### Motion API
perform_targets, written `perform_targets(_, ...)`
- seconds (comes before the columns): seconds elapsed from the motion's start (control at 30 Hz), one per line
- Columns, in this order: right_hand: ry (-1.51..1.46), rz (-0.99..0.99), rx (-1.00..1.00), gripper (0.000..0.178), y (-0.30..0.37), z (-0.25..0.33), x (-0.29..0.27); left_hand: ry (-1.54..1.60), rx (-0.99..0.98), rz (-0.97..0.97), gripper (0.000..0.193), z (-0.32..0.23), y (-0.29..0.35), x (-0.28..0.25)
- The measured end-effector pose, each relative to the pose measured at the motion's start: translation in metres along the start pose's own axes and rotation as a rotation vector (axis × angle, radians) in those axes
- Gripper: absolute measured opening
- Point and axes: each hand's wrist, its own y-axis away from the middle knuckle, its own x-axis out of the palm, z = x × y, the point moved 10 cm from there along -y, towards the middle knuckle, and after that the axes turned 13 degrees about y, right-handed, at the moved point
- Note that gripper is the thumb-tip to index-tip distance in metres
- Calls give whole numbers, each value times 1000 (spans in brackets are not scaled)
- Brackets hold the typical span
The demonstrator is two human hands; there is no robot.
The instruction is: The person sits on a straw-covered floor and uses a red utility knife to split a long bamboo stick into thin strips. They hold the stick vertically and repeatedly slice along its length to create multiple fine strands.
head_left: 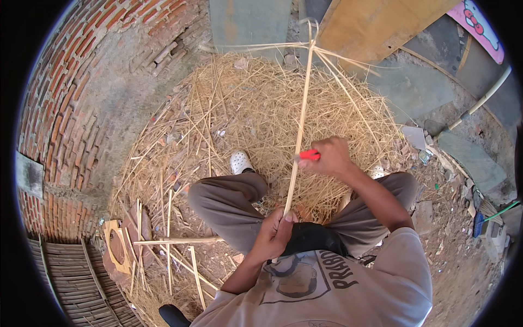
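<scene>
Much apparently shaved, judging by the heap of shavings [256, 109]; seemingly partway along the long strip [303, 114] above the heap, gripped at its near end by fingers of the left hand [275, 234], with the red tool [310, 155] clasped in fingers of the right hand [330, 156]; among loose strips [196, 273] left of the heap, hard to tell finished from unfinished

The heap of shavings [256, 98] spreads before me. The long strip [303, 117] runs above the heap, its lower end in my left hand [274, 233] at the heap's near side. My right hand [331, 156] holds the tool [310, 155] over the heap. Left of the heap stands the brick wall [76, 103]; behind the heap, slabs [250, 27]; near left of it, loose strips [196, 275].
</scene>
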Motion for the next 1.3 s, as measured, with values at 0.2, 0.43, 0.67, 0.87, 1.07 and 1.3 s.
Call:
perform_targets(0.2, 62, -84, 164, 74, -12, -58, -5, 16, -37, 115, 18, 1, 25, 12)
perform_targets(0.43, 85, -76, 481, 69, -23, -135, -19, 59, -107, 167, 20, 20, 58, 20)
perform_targets(0.67, 48, -146, 678, 73, -32, -178, -22, 38, -155, 192, 23, 21, 70, 24)
perform_targets(0.87, 127, -218, 761, 77, -47, -195, -32, 6, -99, 217, 23, 21, 73, 23)
perform_targets(1.07, -6, -152, 918, 88, -37, -221, -14, -62, -139, 188, 23, 24, 70, 21)
perform_targets(1.3, -842, 97, 934, 74, -25, -181, 51, -5, -165, 31, 24, 24, 39, -11)
